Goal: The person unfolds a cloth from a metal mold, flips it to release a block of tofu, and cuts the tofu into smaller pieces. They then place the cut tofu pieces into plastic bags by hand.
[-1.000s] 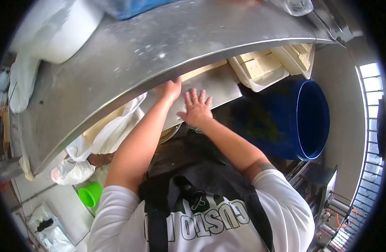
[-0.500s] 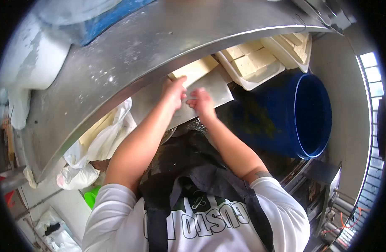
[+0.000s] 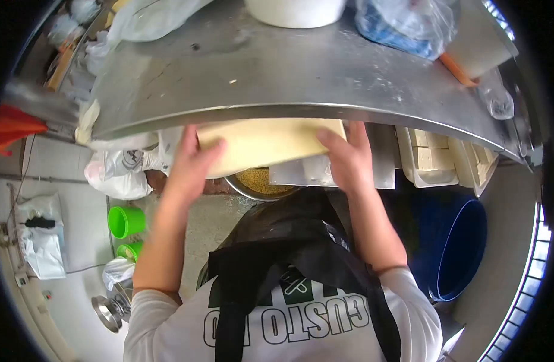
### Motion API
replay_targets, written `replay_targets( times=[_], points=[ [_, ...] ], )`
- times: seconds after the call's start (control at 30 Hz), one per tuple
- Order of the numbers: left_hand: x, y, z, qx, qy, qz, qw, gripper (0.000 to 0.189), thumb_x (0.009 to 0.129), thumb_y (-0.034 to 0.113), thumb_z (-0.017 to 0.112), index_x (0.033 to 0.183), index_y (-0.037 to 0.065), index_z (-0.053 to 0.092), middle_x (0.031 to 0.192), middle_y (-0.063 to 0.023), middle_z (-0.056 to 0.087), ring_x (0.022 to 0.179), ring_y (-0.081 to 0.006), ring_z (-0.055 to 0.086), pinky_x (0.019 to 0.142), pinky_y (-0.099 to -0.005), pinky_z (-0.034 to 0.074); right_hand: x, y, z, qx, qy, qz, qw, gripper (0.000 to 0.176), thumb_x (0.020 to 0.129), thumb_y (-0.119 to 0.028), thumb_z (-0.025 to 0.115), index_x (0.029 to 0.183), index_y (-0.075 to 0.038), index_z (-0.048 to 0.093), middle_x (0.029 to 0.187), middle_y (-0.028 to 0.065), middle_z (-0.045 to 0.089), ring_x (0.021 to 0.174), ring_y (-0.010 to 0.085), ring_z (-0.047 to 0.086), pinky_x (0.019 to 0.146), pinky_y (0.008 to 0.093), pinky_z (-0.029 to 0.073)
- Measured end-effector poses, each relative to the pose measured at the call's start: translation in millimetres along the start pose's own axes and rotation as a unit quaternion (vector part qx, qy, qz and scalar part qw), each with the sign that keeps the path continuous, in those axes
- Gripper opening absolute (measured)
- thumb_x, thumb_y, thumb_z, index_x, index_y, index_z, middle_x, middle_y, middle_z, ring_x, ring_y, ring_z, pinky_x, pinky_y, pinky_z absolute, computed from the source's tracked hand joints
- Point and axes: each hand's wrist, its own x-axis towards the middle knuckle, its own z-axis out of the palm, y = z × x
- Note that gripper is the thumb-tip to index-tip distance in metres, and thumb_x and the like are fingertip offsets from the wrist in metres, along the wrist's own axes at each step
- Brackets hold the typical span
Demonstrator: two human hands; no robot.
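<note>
L hand [image 3: 189,166] grips the pale slab [image 3: 268,145] by its left end, fingers spread on top. The slab is level just under the steel worktop's [image 3: 259,78] front edge, above a bowl of yellow grain [image 3: 259,181]. R hand [image 3: 348,160] clasps the right end, prob. b/c the slab's wide and needs support both sides. White trays [image 3: 431,160] sit further right.

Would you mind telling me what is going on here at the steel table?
A person in a black apron grips a pale flat slab by its two ends, with the left hand on one end and the right hand on the other, just under the edge of the steel table. Below the slab is a metal bowl of yellowish grains, next to a flat metal sheet. White trays of pale blocks and a blue barrel stand to the right.
</note>
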Motion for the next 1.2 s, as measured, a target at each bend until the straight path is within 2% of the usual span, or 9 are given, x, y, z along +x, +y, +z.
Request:
replay_targets(
  times=[0.1,0.43,0.5,0.53,0.63,0.7,0.8,1.0,1.2],
  points=[
    [38,12,-49,0.062,0.085,-0.029,0.994,0.054,0.093,0.014,0.074,0.142,-0.001,0.054,0.137,-0.0121,0.061,0.124,-0.0224,0.058,0.109,-0.0361,0.044,50,11,25,-0.232,-0.167,0.094,0.954,0.046,0.088,-0.007,0.076,0.132,-0.005,0.06,0.124,0.009,0.066,0.108,0.0221,0.067,0.083,0.0372,0.06],
    [136,-59,-102,0.192,0.135,0.005,0.972,0.054,0.098,0.025,0.066,0.144,-0.002,0.055,0.146,-0.0199,0.057,0.131,-0.0285,0.056,0.108,-0.0394,0.046,135,173,46,-0.276,-0.09,0.128,0.948,0.029,0.099,-0.02,0.068,0.124,-0.005,0.066,0.12,0.009,0.069,0.111,0.0229,0.066,0.081,0.0391,0.061],
    [140,-51,-111,0.367,0.106,0.053,0.923,0.055,0.099,0.028,0.065,0.144,-0.002,0.054,0.148,-0.0223,0.056,0.135,-0.0321,0.053,0.111,-0.0416,0.044,150,189,24,-0.615,-0.226,-0.234,0.718,0.035,0.101,-0.022,0.062,0.133,-0.008,0.061,0.126,0.0128,0.065,0.113,0.0233,0.062,0.085,0.0399,0.057],
    [142,-41,-112,0.53,0.074,0.101,0.839,0.057,0.1,0.032,0.063,0.145,-0.002,0.053,0.149,-0.0248,0.054,0.14,-0.0356,0.051,0.113,-0.0438,0.042,145,175,26,-0.617,-0.222,-0.231,0.719,0.035,0.101,-0.022,0.062,0.133,-0.008,0.061,0.126,0.0128,0.065,0.113,0.0233,0.062,0.085,0.0399,0.057],
    [77,15,-86,0.567,-0.036,0.016,0.823,0.068,0.098,0.036,0.066,0.15,-0.002,0.045,0.157,-0.0284,0.042,0.147,-0.0414,0.041,0.118,-0.0478,0.037,94,101,34,-0.596,-0.224,-0.137,0.759,0.037,0.099,-0.019,0.066,0.134,-0.005,0.06,0.128,0.0166,0.065,0.113,0.0275,0.062,0.095,0.0419,0.054],
    [50,-8,-86,0.632,-0.039,0.117,0.765,0.082,0.093,0.04,0.071,0.156,0.0,0.038,0.163,-0.0316,0.03,0.149,-0.0461,0.034,0.121,-0.049,0.033,66,71,14,-0.403,-0.166,-0.158,0.886,0.028,0.097,-0.011,0.07,0.123,-0.001,0.065,0.119,0.012,0.068,0.111,0.0242,0.063,0.094,0.038,0.052],
    [3,-10,-66,0.683,-0.141,-0.023,0.716,0.095,0.083,0.038,0.08,0.158,0.0,0.035,0.163,-0.0392,0.021,0.152,-0.0533,0.024,0.124,-0.0518,0.029,65,75,-53,-0.401,-0.091,-0.124,0.903,0.032,0.095,-0.015,0.07,0.124,-0.003,0.064,0.124,0.0212,0.067,0.113,0.0398,0.063,0.1,0.0481,0.05],
    [-38,0,-33,0.651,-0.177,0.104,0.731,0.048,0.09,0.022,0.075,0.132,0.001,0.063,0.155,-0.025,0.046,0.143,-0.0474,0.042,0.121,-0.0551,0.032,177,122,-225,-0.73,-0.047,-0.213,0.648,0.03,0.09,-0.008,0.072,0.12,-0.002,0.066,0.113,0.0193,0.071,0.108,0.041,0.064,0.097,0.0473,0.051],
    [-68,19,12,0.501,-0.16,0.1,0.844,0.044,0.089,0.015,0.078,0.129,0.0,0.064,0.137,-0.0234,0.063,0.125,-0.0426,0.061,0.106,-0.0462,0.05,223,91,-310,-0.835,0.043,-0.056,0.545,0.031,0.092,-0.008,0.071,0.121,-0.003,0.065,0.115,0.0163,0.07,0.109,0.0354,0.064,0.097,0.0445,0.051]
  ],
)
